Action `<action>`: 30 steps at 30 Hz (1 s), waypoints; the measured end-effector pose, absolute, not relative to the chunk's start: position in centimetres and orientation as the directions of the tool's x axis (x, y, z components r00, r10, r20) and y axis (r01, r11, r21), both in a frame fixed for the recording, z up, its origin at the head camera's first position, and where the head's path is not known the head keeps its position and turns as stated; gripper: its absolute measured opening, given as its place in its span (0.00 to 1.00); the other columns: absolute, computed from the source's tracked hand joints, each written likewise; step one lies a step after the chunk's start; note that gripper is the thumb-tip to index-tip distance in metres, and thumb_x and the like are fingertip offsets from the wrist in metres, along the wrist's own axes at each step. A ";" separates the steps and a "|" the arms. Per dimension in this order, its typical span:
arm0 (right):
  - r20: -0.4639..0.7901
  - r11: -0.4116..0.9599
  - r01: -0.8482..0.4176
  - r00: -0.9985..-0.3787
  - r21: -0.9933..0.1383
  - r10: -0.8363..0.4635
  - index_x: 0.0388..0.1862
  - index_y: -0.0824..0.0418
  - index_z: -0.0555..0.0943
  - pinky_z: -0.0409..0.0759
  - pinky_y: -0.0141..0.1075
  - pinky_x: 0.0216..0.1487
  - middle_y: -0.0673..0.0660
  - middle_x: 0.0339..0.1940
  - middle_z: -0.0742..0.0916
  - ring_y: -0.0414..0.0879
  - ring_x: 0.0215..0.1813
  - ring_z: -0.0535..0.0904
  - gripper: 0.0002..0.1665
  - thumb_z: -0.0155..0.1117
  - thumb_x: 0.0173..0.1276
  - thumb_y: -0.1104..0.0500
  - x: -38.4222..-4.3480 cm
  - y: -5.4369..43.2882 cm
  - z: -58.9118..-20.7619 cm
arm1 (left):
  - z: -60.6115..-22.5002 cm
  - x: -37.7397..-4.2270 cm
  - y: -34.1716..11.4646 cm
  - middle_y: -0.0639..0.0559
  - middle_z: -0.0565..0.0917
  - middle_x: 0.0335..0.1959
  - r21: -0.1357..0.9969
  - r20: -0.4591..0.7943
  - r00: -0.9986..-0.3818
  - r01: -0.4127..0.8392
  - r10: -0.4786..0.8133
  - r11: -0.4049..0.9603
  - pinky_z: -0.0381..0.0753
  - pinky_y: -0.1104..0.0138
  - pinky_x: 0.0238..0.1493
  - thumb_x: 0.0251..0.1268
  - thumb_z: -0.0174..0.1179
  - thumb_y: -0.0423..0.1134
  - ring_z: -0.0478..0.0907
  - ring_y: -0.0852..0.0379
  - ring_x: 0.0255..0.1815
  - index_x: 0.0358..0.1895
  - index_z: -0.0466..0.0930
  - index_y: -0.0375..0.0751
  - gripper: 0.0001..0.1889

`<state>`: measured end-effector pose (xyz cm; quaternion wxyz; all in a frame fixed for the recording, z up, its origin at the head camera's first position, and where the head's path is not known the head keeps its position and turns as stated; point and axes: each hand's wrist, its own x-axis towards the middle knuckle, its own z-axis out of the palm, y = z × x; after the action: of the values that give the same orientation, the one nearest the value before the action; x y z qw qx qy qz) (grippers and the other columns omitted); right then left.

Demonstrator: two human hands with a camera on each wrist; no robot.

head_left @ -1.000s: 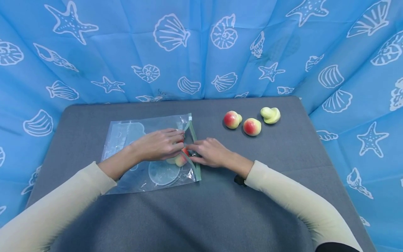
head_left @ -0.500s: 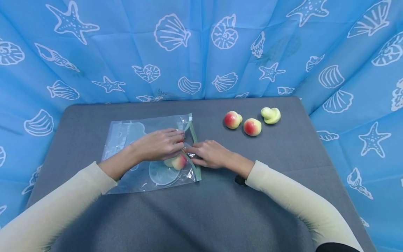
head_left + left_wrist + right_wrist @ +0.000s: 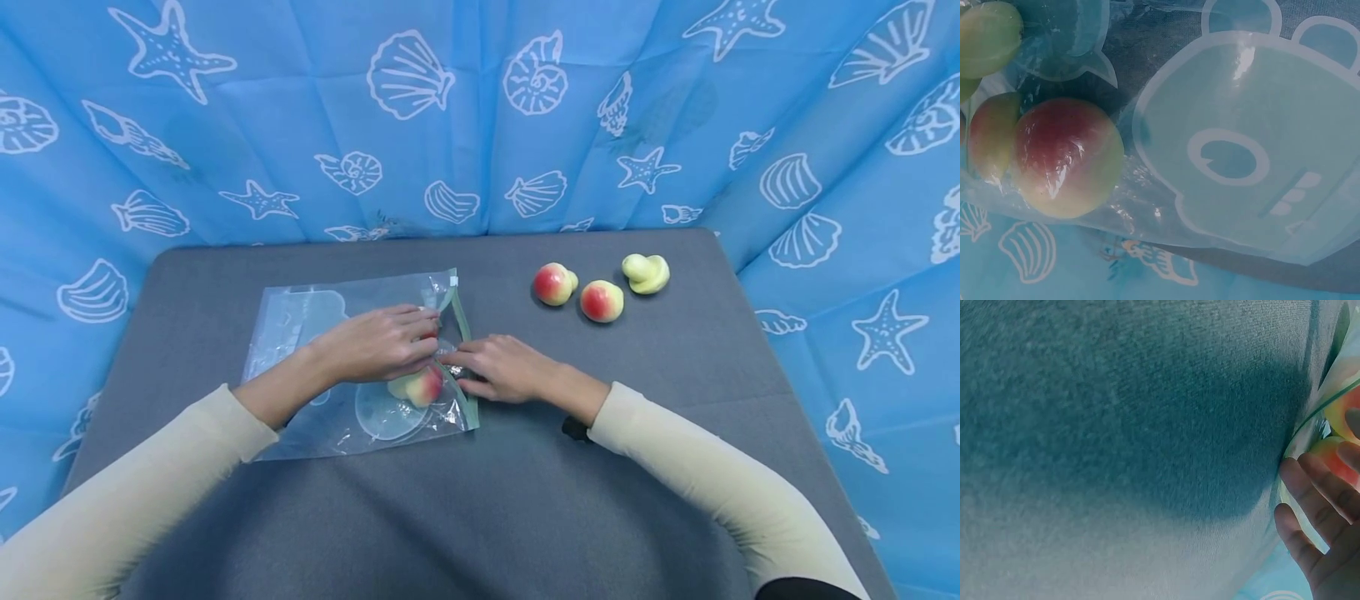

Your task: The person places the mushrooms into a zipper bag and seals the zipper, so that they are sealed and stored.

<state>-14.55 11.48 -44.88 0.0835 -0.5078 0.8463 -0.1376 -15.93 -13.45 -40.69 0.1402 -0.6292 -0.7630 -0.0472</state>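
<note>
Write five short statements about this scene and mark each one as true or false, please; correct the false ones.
1. Three peach-like fruits lie on the grey table, outside the zip bag. True.
2. The zip bag is opaque. False: it is transparent, and red-and-yellow fruit shows inside.
3. The left hand pinches the bag's edge. True.
4. The right hand is far from the bag. False: the right hand is at its mouth.
5. The curtain is blue. True.

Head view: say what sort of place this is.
Probably a staged indoor tabletop setup: a grey table, a blue seashell-print cloth hung behind it, and a clear zip bag on top.
</note>
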 end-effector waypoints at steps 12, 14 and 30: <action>0.024 0.538 -0.779 -0.575 -0.323 -0.818 0.63 0.61 0.79 0.85 0.43 0.47 0.57 0.50 0.86 0.48 0.43 0.84 0.25 0.64 0.71 0.53 -16.3 14.2 -42.3 | -40.7 -15.9 -13.6 0.43 0.86 0.43 -0.107 0.255 -0.171 0.973 0.952 0.203 0.79 0.52 0.63 0.67 0.62 0.39 0.81 0.42 0.55 0.35 0.79 0.40 0.06; 0.027 0.554 -0.761 -0.596 -0.336 -0.803 0.63 0.61 0.79 0.85 0.42 0.46 0.58 0.50 0.87 0.48 0.43 0.84 0.25 0.65 0.70 0.53 -16.7 14.8 -41.8 | -40.7 -15.9 -13.6 0.43 0.86 0.43 -0.116 0.259 -0.163 0.973 0.952 0.198 0.79 0.52 0.63 0.67 0.62 0.39 0.81 0.42 0.55 0.35 0.79 0.40 0.06; 0.152 0.667 -0.693 -0.716 -0.274 -0.681 0.62 0.60 0.79 0.73 0.58 0.61 0.59 0.54 0.86 0.54 0.56 0.80 0.25 0.66 0.70 0.52 -18.3 19.8 -38.8 | -40.4 -15.8 -14.3 0.41 0.86 0.48 -0.129 0.233 -0.178 0.969 0.956 0.211 0.80 0.51 0.61 0.67 0.63 0.40 0.81 0.43 0.57 0.37 0.81 0.40 0.07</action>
<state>-18.32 19.82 -38.75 -0.0182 -0.3762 0.9129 -0.1576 -15.79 -14.33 -40.38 0.1319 -0.6275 -0.7670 -0.0241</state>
